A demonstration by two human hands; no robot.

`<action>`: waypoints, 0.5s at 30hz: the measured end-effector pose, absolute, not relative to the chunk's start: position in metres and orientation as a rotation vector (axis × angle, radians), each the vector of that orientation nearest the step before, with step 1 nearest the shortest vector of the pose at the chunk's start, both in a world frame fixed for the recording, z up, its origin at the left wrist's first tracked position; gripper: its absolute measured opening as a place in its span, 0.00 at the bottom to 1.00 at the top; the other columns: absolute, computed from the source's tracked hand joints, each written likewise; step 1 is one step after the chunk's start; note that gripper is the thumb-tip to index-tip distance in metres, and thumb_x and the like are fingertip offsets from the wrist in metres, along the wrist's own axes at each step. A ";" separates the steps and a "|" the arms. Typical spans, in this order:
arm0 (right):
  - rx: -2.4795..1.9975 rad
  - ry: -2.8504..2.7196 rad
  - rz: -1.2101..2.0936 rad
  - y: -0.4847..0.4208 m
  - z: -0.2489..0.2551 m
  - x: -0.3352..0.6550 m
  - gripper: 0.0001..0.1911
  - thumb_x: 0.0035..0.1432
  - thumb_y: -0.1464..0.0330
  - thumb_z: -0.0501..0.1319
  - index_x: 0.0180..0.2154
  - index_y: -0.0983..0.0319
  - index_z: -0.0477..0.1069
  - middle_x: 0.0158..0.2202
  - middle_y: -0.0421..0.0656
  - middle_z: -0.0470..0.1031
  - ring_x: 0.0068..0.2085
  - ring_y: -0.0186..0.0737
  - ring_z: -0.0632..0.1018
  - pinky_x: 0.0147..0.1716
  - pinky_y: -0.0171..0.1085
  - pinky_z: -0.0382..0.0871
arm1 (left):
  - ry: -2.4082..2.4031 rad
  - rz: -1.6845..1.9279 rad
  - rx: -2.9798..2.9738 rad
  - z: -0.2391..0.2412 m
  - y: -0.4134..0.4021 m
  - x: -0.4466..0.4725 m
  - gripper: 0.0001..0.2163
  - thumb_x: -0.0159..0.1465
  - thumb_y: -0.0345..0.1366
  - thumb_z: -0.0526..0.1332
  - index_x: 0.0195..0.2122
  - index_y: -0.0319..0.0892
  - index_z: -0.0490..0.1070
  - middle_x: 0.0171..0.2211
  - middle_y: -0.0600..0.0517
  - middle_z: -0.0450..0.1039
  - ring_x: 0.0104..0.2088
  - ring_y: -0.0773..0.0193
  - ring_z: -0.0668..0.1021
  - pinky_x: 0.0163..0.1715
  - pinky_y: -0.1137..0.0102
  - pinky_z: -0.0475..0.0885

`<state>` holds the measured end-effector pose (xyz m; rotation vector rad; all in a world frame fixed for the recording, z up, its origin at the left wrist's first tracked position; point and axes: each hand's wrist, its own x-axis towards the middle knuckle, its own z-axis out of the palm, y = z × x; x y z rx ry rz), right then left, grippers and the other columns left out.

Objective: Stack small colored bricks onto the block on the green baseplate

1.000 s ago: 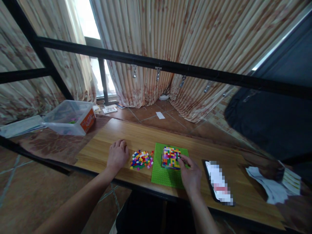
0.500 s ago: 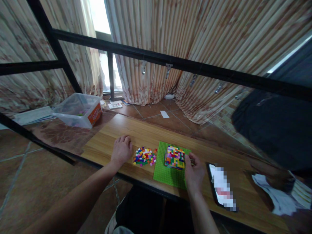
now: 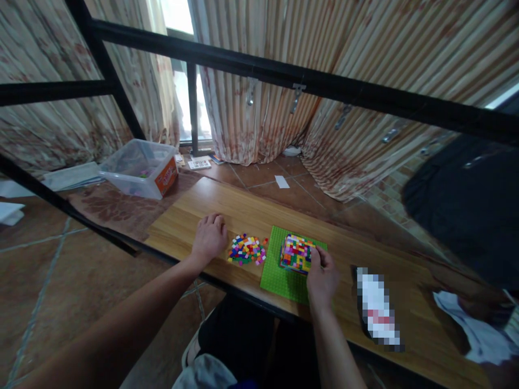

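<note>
A block built of many small coloured bricks [image 3: 297, 253] stands on a green baseplate [image 3: 284, 273] on a wooden table [image 3: 243, 208]. My right hand [image 3: 323, 278] is at the block's near right corner, fingers curled against it. A loose pile of small coloured bricks [image 3: 246, 250] lies left of the baseplate. My left hand [image 3: 210, 239] rests on the table just left of that pile, fingers loosely curled, nothing visible in it.
A phone [image 3: 377, 310] lies right of the baseplate. White paper [image 3: 474, 329] sits at the table's right end. A clear plastic tub [image 3: 140, 174] stands on the floor at the back left. A black metal bar [image 3: 324, 84] crosses overhead before the curtains.
The view has shifted left and down. My right hand slid from the block's top edge to its near right corner. My left hand stayed beside the pile.
</note>
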<state>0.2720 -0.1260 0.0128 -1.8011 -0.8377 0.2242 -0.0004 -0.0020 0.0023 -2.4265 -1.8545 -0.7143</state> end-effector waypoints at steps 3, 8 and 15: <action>-1.808 -0.849 0.192 -0.126 0.014 0.269 0.29 0.58 0.49 0.54 0.44 0.68 0.76 0.41 0.55 0.80 0.40 0.47 0.78 0.41 0.42 0.69 | -1.858 -0.719 -2.429 0.003 -0.002 0.000 0.13 0.65 0.34 0.52 0.47 0.40 0.71 0.50 0.43 0.73 0.51 0.50 0.72 0.53 0.56 0.65; -1.793 -0.849 0.148 -0.127 0.014 0.265 0.28 0.59 0.50 0.54 0.45 0.67 0.76 0.42 0.55 0.79 0.41 0.47 0.78 0.42 0.42 0.69 | -1.860 -0.709 -2.426 0.003 -0.003 0.001 0.11 0.65 0.33 0.52 0.45 0.41 0.71 0.50 0.43 0.72 0.51 0.51 0.72 0.53 0.57 0.65; -1.817 -0.891 0.170 -0.126 0.012 0.270 0.30 0.58 0.49 0.54 0.45 0.68 0.76 0.42 0.55 0.79 0.42 0.48 0.78 0.43 0.43 0.68 | -1.847 -0.737 -2.420 0.001 -0.003 0.001 0.12 0.65 0.34 0.52 0.45 0.40 0.70 0.49 0.43 0.73 0.51 0.51 0.72 0.52 0.57 0.66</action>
